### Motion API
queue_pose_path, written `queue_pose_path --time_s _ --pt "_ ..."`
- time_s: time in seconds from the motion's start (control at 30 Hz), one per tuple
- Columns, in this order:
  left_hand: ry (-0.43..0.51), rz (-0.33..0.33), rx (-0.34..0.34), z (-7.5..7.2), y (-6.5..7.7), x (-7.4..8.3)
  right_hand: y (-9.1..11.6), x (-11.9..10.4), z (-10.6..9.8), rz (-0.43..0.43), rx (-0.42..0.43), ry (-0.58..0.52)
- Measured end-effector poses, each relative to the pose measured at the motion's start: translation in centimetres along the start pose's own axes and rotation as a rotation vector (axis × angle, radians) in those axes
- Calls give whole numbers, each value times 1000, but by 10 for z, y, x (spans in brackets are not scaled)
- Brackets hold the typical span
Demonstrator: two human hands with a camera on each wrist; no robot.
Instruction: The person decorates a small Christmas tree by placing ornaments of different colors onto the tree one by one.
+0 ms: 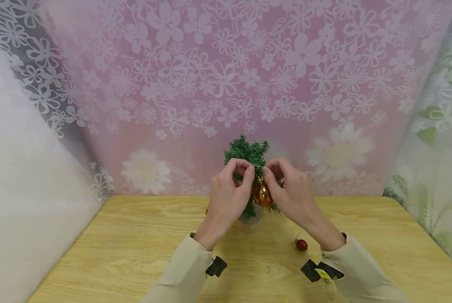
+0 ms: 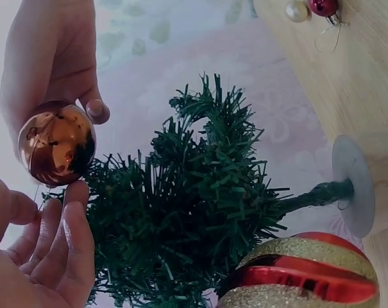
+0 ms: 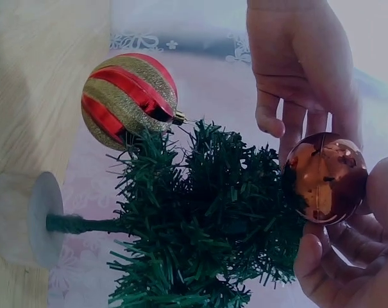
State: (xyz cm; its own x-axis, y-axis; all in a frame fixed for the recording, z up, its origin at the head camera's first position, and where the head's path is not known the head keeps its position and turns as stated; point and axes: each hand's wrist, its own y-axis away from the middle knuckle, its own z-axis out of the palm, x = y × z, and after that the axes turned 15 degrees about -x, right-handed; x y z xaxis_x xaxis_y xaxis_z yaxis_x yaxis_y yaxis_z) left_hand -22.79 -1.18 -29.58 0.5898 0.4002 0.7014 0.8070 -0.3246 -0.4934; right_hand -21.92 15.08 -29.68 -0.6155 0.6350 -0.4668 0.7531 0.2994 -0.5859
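A shiny copper-gold ball ornament hangs by its thin gold string in front of a small green artificial Christmas tree. My left hand pinches the string between thumb and index finger. On the other side my right hand pinches it the same way, so a short stretch runs between the fingertips. Both wrist views show the copper ball beside the tree top. A large red-and-gold striped ball is at the tree's side, its gold cap close to the branches.
The tree stands on a pale round base on the wooden table. A small red ball with a gold loop lies right of the base; a pearl-white ball is near it. Behind the table hangs a pink floral curtain.
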Motion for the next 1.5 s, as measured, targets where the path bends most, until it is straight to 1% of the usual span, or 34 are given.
queue_pose_path --time_s 0.1,0.17,0.37,0.47,0.63,0.83,1.0,1.13,1.23,1.3,1.4,1.5 --pt "-20 -9 13 1 -3 -1 -2 0 0 64 -43 -34" --pt "-36 -10 18 1 -4 -1 -4 0 0 91 -61 -52" --pt "-103 4 50 1 -9 0 -11 -2 -2 119 -74 -60" --pt "-147 15 62 2 -11 0 -12 -3 -4 148 -87 -67" --pt "-204 35 58 3 -10 0 -11 -4 -5 185 -120 -66" --pt "-269 18 47 0 -8 -1 -10 -4 -6 173 -143 -42" --pt "-316 32 56 -1 -5 -4 -8 -2 -6 148 -156 -30" --pt "-318 51 66 -1 -3 -6 -5 0 -6 138 -158 -40" --pt "-318 88 89 -2 -1 -7 -2 2 -8 131 -164 -51" --pt "-332 135 114 -2 0 -8 1 3 -9 128 -172 -64" --pt "-391 232 153 -4 2 -9 7 5 -14 125 -180 -84" --pt "-479 343 183 -4 2 -11 16 8 -19 120 -176 -86"
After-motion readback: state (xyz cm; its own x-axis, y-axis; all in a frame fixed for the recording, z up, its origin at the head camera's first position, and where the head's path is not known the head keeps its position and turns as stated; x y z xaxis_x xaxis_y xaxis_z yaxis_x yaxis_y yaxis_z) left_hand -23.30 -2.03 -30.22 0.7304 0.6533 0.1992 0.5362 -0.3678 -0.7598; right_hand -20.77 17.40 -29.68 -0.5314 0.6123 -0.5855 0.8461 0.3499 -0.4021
